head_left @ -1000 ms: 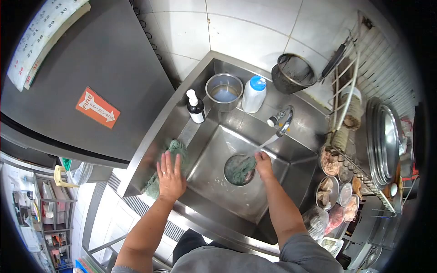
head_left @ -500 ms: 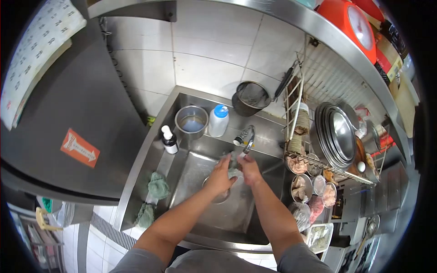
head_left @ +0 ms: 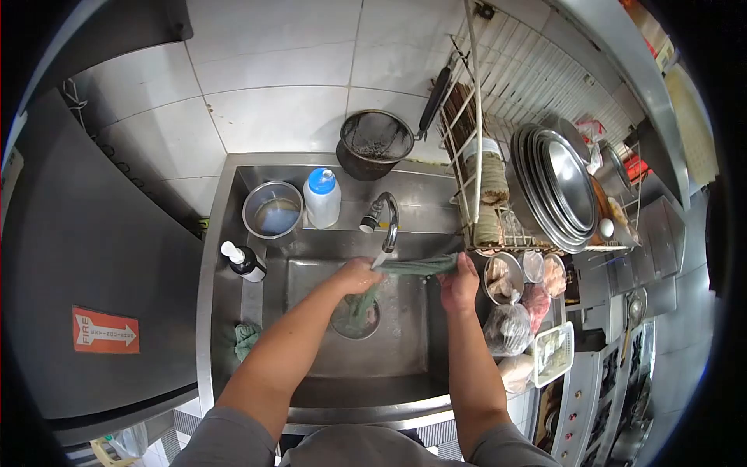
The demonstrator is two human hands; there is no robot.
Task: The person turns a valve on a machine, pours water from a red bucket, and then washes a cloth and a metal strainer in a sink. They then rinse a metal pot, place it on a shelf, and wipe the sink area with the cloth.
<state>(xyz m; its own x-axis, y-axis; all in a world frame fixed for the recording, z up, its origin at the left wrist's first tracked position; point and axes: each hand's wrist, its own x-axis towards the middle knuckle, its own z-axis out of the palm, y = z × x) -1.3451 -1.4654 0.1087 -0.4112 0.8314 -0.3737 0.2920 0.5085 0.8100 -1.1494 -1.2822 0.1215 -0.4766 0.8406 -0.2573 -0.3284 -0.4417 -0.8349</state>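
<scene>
Hanging between two closed hands, a green cloth was held over the sink, one stretch of it drawn nearly straight from the left hand to the right hand. Its near end was clasped in the fingers of the left hand, and its far end was pinched and bunched in the right hand, the two hands being held apart. Below the left hand, a loose tail was let down toward a round metal fixture, whether a drain or a bowl could not be told. Just ahead of the left hand, a stream of water was let fall from the tap onto or close beside the gathered cloth. The fabric was judged soft, limp and hardly fragile, light when dry but likely made heavier and a little slippery by soaking. It would probably have been best gripped in full handfuls near both ends, since a fingertip hold on one edge could have let the wet folds slide or sag. Farther out to the left of the left hand, a second green cloth was seen crumpled on the sink's side ledge, touched by neither hand.
</scene>
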